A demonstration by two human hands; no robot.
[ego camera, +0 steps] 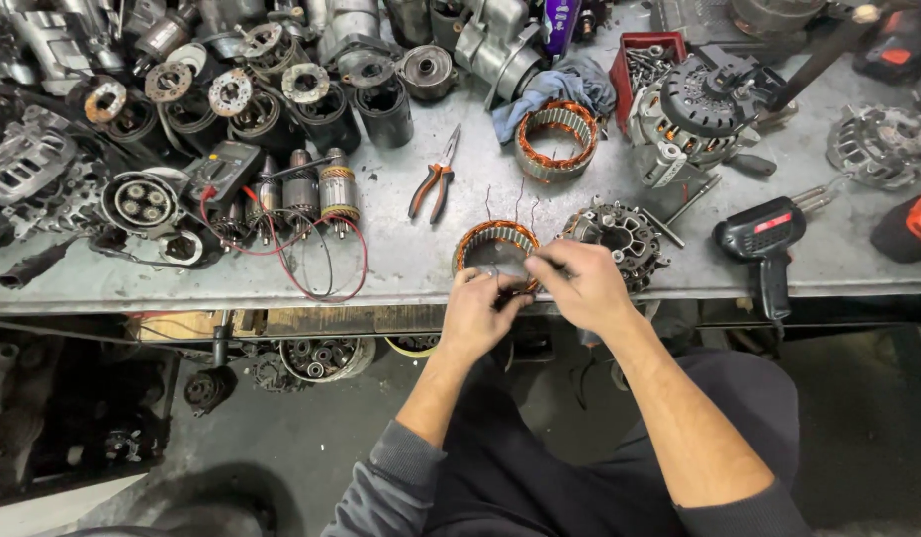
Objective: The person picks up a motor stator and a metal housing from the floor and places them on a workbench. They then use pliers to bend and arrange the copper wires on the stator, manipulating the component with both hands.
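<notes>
- red test leads (pixel 311 249) from the black multimeter (pixel 225 169) are looping over the grey metal workbench (pixel 411 268) front edge, so an elbow could be snagging them
- left hand (pixel 475 313) is pinching the thin wire ends; bending too hard risks snapping them
- round copper-wound stator ring (pixel 495 249) is sitting right at the front edge, could be sliding off
- right hand (pixel 585 288) is gripping its rim
- black soldering gun (pixel 764 239) is overhanging the edge
</notes>
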